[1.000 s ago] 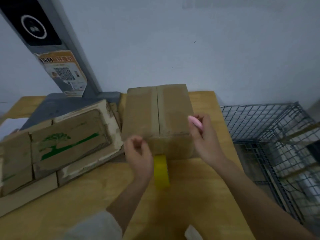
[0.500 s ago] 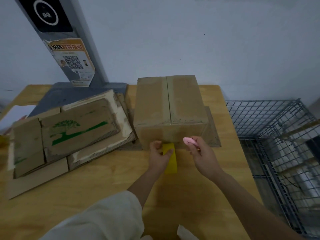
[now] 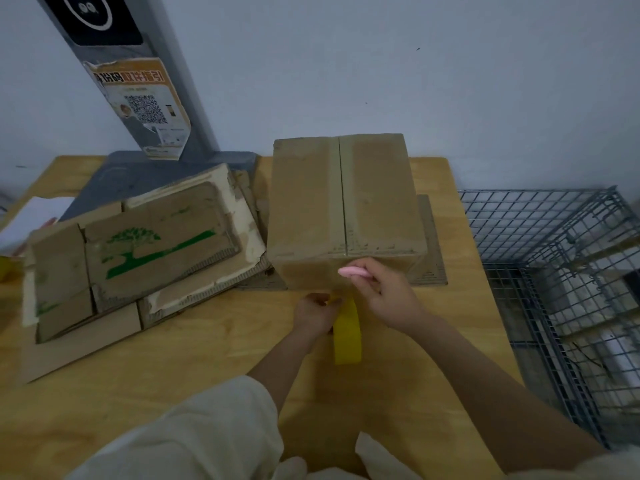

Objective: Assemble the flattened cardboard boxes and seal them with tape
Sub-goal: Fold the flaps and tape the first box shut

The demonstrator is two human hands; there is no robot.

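The left hand (image 3: 317, 311) grips the yellow tape roll (image 3: 347, 336) low against the near face of the assembled box (image 3: 343, 209), fingers curled round the roll's upper edge. The right hand (image 3: 382, 294) pinches a small pink cutter (image 3: 354, 271) between thumb and fingers, held just at the box's near face, below the top edge where the centre seam (image 3: 341, 195) ends. The box stands on the wooden worktop (image 3: 173, 368), over a flat piece of cardboard; its top flaps are folded shut and meet at the seam. Whether clear tape already runs along that seam cannot be told in this dim view. The step in hand looks like cutting the strip free: it would go best with the tape kept taut by the left hand, the cutter drawn straight across close to the roll, and the loose tail then pressed flat so it does not lift. To the left lies a stack of flattened boxes (image 3: 138, 258) with green print, and a wire cage (image 3: 554, 237) stands beside the worktop on the right.
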